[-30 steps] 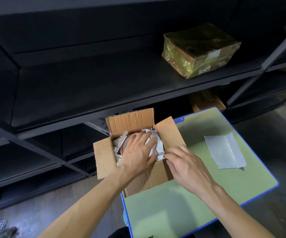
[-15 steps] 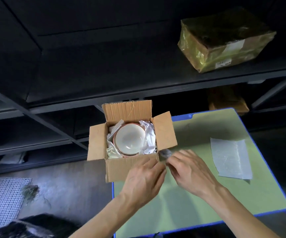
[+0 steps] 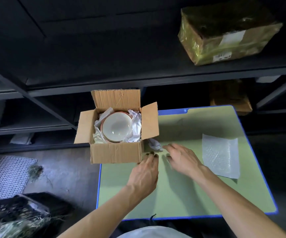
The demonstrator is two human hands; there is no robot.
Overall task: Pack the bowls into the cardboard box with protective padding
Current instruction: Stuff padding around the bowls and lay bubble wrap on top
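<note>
Cardboard box (image 3: 116,153): we see it standing open at the far left corner of the desk (image 3: 181,200), all four flaps up or splayed outward, its left side hanging past the desk's blue edge.
Bowls (image 3: 116,127): they sit inside the box, mouth up; we make out a white bowl with a reddish rim and further rims nested under it, but we cannot count them.
Padding in box (image 3: 136,125): crumpled white paper fills the gaps around the bowls, thickest on the right and left sides.
Loose paper wad (image 3: 155,145): a small crumpled piece lies on the desk just beside the box's right wall.
Left hand (image 3: 146,172): we find it palm down with straight fingers, holding nothing, fingertips at the box's near right corner; whether they touch it we cannot tell.
Right hand (image 3: 181,157): flat and spread, gripping nothing, its fingertips reaching to the loose paper wad; contact is unclear to us.
Bubble wrap sheet (image 3: 220,156): lies flat on the right part of the desk, apart from both hands.
Shelf (image 3: 104,48): dark, behind the desk, carrying a parcel (image 3: 224,33) wrapped in glossy film at upper right.
</note>
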